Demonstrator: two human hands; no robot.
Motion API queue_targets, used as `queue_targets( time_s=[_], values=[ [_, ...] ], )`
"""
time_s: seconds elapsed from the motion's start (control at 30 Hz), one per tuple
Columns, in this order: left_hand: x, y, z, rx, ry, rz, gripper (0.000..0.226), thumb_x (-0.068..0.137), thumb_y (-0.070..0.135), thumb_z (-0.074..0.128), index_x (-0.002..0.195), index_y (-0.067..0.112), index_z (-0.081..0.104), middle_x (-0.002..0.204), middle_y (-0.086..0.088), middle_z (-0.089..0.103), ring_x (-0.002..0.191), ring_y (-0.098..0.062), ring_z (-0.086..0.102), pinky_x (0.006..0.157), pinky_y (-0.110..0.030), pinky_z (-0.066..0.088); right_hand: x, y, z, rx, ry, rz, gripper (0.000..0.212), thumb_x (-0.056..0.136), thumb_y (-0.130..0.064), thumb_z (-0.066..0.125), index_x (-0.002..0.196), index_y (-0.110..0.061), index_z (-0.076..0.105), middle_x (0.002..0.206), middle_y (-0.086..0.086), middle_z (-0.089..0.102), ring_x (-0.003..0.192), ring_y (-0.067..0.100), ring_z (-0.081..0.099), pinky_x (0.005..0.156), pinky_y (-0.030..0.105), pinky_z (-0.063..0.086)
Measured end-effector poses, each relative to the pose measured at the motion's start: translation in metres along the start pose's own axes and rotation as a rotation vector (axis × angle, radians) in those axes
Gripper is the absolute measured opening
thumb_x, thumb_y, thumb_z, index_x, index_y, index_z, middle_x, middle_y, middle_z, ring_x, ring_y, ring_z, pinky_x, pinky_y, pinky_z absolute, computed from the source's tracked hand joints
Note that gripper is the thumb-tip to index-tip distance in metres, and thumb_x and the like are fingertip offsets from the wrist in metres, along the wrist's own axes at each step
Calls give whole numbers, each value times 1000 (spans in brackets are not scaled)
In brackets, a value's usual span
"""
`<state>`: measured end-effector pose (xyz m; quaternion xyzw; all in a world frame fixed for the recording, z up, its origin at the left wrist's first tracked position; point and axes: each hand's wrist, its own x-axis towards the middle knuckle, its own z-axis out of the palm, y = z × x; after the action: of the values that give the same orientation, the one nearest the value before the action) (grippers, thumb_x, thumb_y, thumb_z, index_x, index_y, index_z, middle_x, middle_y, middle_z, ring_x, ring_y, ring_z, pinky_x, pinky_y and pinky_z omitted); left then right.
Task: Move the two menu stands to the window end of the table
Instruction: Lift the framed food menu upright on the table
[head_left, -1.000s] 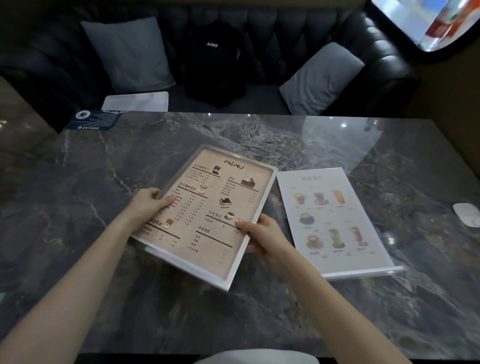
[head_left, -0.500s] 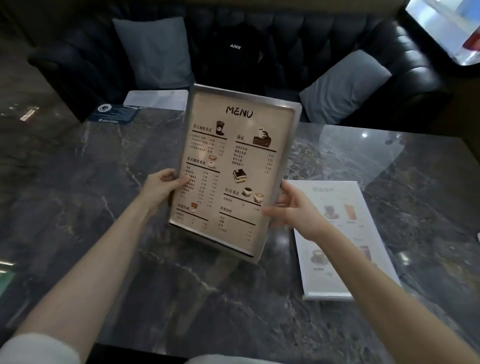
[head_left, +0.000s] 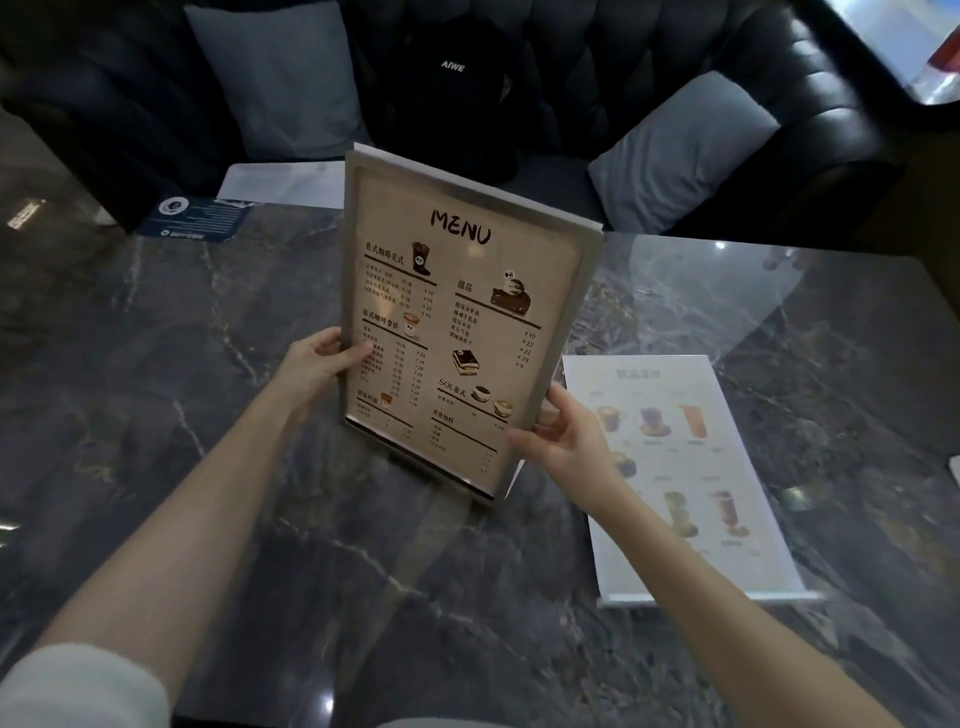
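Note:
A beige menu stand (head_left: 462, 317) headed "MENU" is held nearly upright above the dark marble table (head_left: 156, 364), its face toward me. My left hand (head_left: 317, 364) grips its left edge, thumb on the front. My right hand (head_left: 561, 436) grips its lower right edge. A second menu stand (head_left: 691, 467), white with drink pictures, lies flat on the table to the right; my right forearm covers part of its left side. The window (head_left: 904, 47) shows at the top right corner.
A black tufted sofa (head_left: 649, 67) runs along the table's far side with two grey cushions (head_left: 280, 78) and a black bag (head_left: 457, 88). A dark blue card (head_left: 200, 218) lies at the far left corner. A white object (head_left: 955, 467) sits at the right edge.
Both hands lifted the beige menu stand off the table and tipped it from lying flat to nearly upright. The white menu stand has stayed flat in place.

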<state>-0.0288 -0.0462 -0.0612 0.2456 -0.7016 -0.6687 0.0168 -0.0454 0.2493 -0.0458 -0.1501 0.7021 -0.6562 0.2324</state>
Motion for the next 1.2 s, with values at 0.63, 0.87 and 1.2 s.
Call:
queue_targets(
  time_s=[0.63,0.87,1.2],
  values=[
    [-11,-33,-14,-102,70,13,25,67,24,72,92,23,68,88,12,75,90,-9,67,85,-29,49,-20,14,28,-16,6,-21,50,82,5,60,104,-38,52,114,3,66,107,14,63,88,25,53],
    [-16,-34,-10,-150,78,19,23,74,20,70,97,21,67,96,8,73,94,-9,66,86,-28,49,-22,18,33,-179,44,-33,37,82,0,61,107,-27,54,106,-13,63,92,-10,60,77,7,49],
    [-21,-29,-11,-85,66,19,23,80,8,64,100,20,65,106,2,68,103,-15,62,93,-33,46,-18,26,45,-261,191,-13,24,84,-5,60,106,-14,61,98,-12,62,79,-10,57,67,-2,45]
  ],
)
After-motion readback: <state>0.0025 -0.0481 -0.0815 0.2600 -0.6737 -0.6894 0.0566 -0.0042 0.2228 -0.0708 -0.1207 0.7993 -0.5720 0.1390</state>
